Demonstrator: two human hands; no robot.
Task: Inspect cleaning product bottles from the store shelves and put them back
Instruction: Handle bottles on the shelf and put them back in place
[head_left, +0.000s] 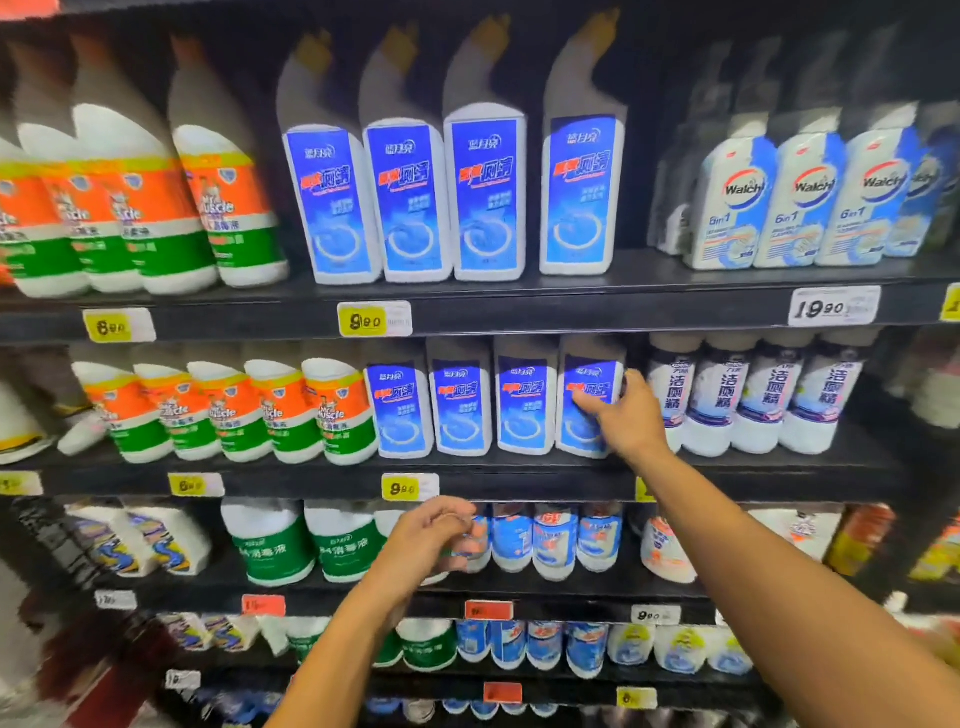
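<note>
**Right hand on a blue-labelled bottle, second shelf**

Right of the frame's centre, the right hand (626, 415) grips a white plastic bottle with a blue label (587, 402): the thumb lies across the label's front and the fingers curl round its right edge. The bottle stands on the black second shelf (311, 480), last on the right in a row of four alike, and leans slightly left at its base. Just right of it stands a row of white bottles with dark vertical lettering (727, 400).

Lower, near the middle of the frame, the left hand (434, 535) hangs in front of the third shelf with its fingers loosely curled and nothing in them that can be made out; motion blur hides whether it touches the small blue-and-white bottles (530, 540) behind it.

In the upper centre, four taller bottles with the same blue label (410, 200) stand on the top shelf, with orange-and-green-labelled white bottles (130, 208) at upper left. Yellow price tags (363, 321) line the shelf edges.
</note>
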